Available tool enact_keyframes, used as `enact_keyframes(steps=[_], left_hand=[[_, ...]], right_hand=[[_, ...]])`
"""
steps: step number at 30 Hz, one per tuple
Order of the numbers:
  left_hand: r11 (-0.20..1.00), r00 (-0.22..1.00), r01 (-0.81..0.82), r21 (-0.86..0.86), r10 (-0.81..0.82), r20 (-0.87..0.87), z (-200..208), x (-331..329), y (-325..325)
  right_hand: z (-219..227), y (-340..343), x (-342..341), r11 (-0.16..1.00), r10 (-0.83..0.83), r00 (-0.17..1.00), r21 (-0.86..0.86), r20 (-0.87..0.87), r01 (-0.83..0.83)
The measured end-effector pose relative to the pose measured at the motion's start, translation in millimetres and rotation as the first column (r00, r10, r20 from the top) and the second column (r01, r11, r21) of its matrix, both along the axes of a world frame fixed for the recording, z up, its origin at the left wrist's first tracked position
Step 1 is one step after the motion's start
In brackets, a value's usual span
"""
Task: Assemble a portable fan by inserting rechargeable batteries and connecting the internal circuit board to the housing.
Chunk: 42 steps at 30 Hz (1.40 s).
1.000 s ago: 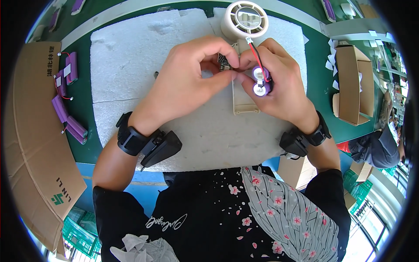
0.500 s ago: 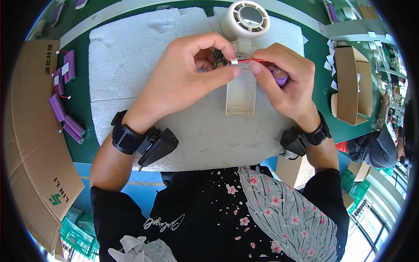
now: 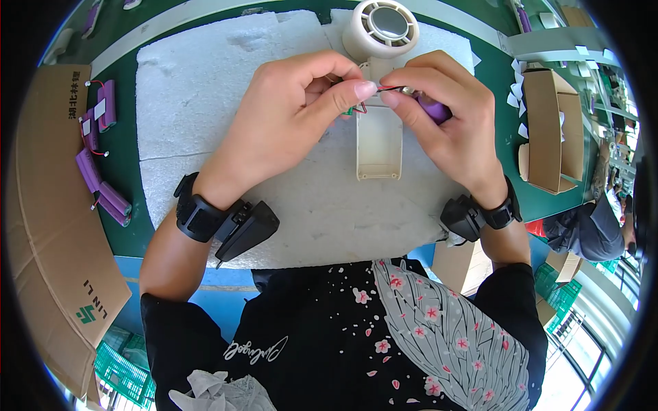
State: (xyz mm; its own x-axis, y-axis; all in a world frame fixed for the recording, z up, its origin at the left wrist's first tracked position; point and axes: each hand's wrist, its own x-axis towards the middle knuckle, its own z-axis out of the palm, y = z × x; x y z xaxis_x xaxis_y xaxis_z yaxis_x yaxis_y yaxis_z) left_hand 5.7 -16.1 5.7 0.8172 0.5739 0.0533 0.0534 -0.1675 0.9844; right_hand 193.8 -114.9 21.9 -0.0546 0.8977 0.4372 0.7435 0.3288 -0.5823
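Observation:
My left hand [image 3: 291, 120] is closed, thumb against fingers, around a small green circuit board [image 3: 350, 111] that is almost wholly covered. My closed right hand [image 3: 452, 116] holds a purple cylindrical battery [image 3: 433, 108]. Red and black wires [image 3: 392, 88] run from the battery to my left fingertips; the white plug on their end is hidden there. Beneath both hands lies a cream handheld fan, with a round slotted head [image 3: 381, 34] and an opened, hollow handle [image 3: 379, 147].
A white foam sheet [image 3: 205, 103] covers much of the green table. Several purple battery packs [image 3: 103, 183] with wires lie at the left, beside a large cardboard sheet [image 3: 55, 205]. At the right stands an open cardboard box [image 3: 545, 130] near white paper scraps [image 3: 515, 85]. A person [image 3: 589, 229] is beyond.
The white plug, visible between my fingertips before, is now covered by my left thumb. The board has turned mostly out of sight. The fan head has shifted slightly left.

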Motion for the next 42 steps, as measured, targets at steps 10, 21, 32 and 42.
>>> enact_keyframes(steps=[10, 21, 32, 42], left_hand=[[0.988, 1.000, -0.017, -0.150, 0.016, -0.008, -3, 0, 4], [0.953, 0.983, 0.184, -0.241, -0.179, 0.042, -5, -6, 21], [0.957, 0.986, 0.165, -0.240, -0.150, 0.078, -5, -8, 23], [0.975, 0.985, 0.137, -0.176, -0.115, 0.128, -8, -5, 19]], right_hand=[[-6, -4, -4, 1.000, 0.022, 0.990, -0.008, 0.140, -0.021], [-4, -2, 4, 0.993, 0.073, 0.997, -0.097, 0.038, -0.069], [-5, -2, 2, 0.987, 0.109, 0.993, -0.124, 0.053, -0.102], [-5, 1, 5, 0.980, 0.146, 0.989, -0.141, 0.011, -0.142]])
